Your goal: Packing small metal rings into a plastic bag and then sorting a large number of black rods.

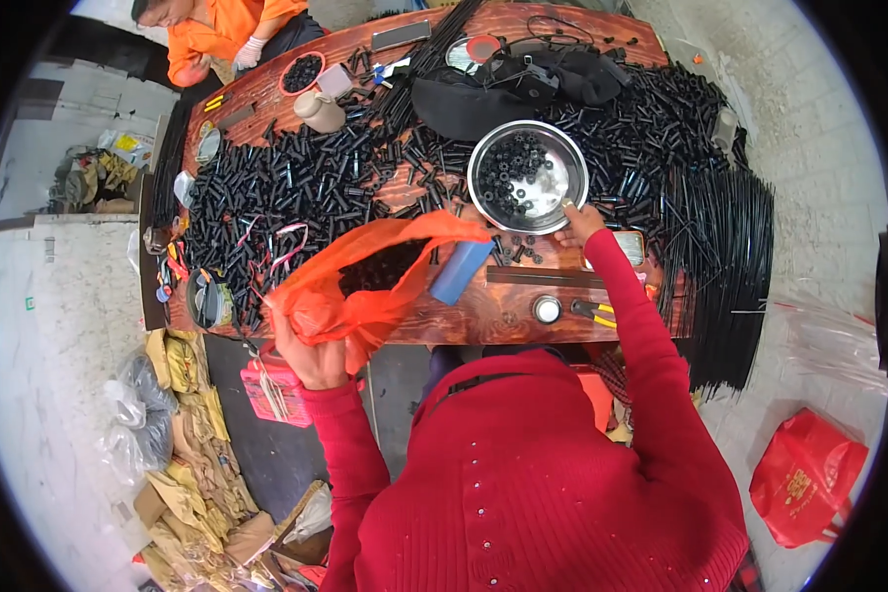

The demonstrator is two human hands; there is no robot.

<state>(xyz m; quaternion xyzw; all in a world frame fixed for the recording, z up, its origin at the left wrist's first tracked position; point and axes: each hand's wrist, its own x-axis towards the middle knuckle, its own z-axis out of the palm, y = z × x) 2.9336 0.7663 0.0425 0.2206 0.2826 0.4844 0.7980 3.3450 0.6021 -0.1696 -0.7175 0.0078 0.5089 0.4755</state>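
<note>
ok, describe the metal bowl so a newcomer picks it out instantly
Find the reddish wooden table strewn with black parts. Right of its centre and of the orange bag, the right hand grips a round metal bowl by its rim. Its shiny silver wall, with loose black rings inside, sets it apart from the dark fabric item just beyond.

Tight qtrs. around round silver metal bowl [541,189]: black fabric heap [464,107] blocks 12 o'clock; short black tubes [651,148] crowd 3 and 9; orange-red plastic bag [340,308] bars 8, rectangular blue block [462,271] 7, long dark strip [543,277] 6. Bare red-brown wooden tabletop [481,322] opens nr. front edge, btwn. 6-7.
</note>
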